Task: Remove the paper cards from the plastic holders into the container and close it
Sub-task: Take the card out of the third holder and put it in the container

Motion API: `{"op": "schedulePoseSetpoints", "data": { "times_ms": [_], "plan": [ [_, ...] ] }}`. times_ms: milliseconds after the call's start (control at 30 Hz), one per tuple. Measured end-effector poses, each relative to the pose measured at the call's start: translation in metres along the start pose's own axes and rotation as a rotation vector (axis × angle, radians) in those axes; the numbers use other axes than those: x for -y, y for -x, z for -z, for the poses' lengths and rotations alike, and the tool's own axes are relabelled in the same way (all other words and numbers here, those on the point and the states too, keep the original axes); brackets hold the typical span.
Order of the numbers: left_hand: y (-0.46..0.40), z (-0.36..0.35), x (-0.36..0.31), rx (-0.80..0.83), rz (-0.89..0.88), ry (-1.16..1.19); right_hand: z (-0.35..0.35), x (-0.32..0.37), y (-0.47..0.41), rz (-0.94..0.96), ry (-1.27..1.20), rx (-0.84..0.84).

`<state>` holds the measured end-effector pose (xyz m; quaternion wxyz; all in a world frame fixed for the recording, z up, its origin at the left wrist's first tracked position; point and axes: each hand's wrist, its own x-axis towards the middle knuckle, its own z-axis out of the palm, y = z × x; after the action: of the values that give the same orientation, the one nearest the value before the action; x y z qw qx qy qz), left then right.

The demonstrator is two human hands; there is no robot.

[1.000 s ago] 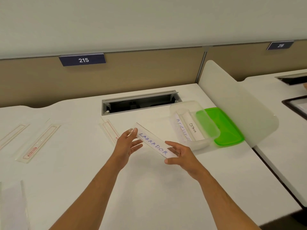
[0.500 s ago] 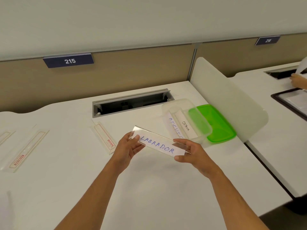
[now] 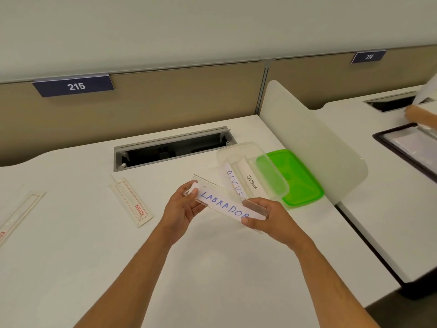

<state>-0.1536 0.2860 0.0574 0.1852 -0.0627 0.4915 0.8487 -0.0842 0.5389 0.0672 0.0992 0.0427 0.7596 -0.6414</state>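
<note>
Both hands hold a clear plastic holder (image 3: 212, 189) above the white desk, with a white paper card (image 3: 224, 205) reading LABRADOR inside it. My left hand (image 3: 183, 207) grips the holder's left end. My right hand (image 3: 264, 216) pinches the right end, thumb on the card. Just behind them stands a clear open container (image 3: 241, 150) with two cards in it, one reading OSTRICH (image 3: 251, 182). Its green lid (image 3: 298, 183) lies flat on the desk to the right of it.
An empty holder (image 3: 132, 202) lies left of my hands, another (image 3: 16, 216) at the far left edge. A cable slot (image 3: 172, 147) opens at the back of the desk. A frosted divider (image 3: 314, 143) bounds the right side; beyond it another person's hand (image 3: 421, 114) works over a black tray (image 3: 390, 140).
My hands went from open beside the holder to gripping both of its ends. The holder has lifted and tilted toward me, and the view has shifted right.
</note>
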Motion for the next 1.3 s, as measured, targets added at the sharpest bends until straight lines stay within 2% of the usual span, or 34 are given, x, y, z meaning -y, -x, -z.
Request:
{"op": "schedulePoseSetpoints", "data": {
  "times_ms": [267, 367, 500, 600, 700, 933, 1167, 1300],
  "plan": [
    [-0.027, -0.020, 0.004, 0.040, -0.034, -0.075, 0.022, 0.004, -0.013, 0.003, 0.012, -0.103],
    [-0.039, -0.031, 0.008, -0.047, -0.050, -0.145, 0.032, 0.010, -0.022, 0.013, -0.001, -0.211],
    [-0.053, -0.043, 0.017, -0.168, -0.059, -0.401, 0.042, 0.016, -0.038, -0.019, -0.051, -0.348],
    [-0.060, -0.050, 0.024, -0.154, -0.055, -0.563, 0.044, 0.019, -0.055, -0.094, 0.134, -0.511],
    [-0.065, -0.062, 0.030, -0.136, -0.044, -0.652, 0.040, 0.020, -0.071, -0.131, 0.304, -0.580],
    [-0.074, -0.077, 0.040, -0.108, -0.031, -0.589, 0.024, 0.015, -0.097, -0.164, 0.687, -0.497],
    [-0.074, -0.075, 0.042, -0.110, -0.016, -0.528, 0.008, 0.003, -0.107, -0.210, 0.844, -0.366],
    [-0.073, -0.077, 0.042, -0.121, -0.007, -0.534, 0.005, 0.001, -0.107, -0.207, 0.900, -0.354]
  ]
}}
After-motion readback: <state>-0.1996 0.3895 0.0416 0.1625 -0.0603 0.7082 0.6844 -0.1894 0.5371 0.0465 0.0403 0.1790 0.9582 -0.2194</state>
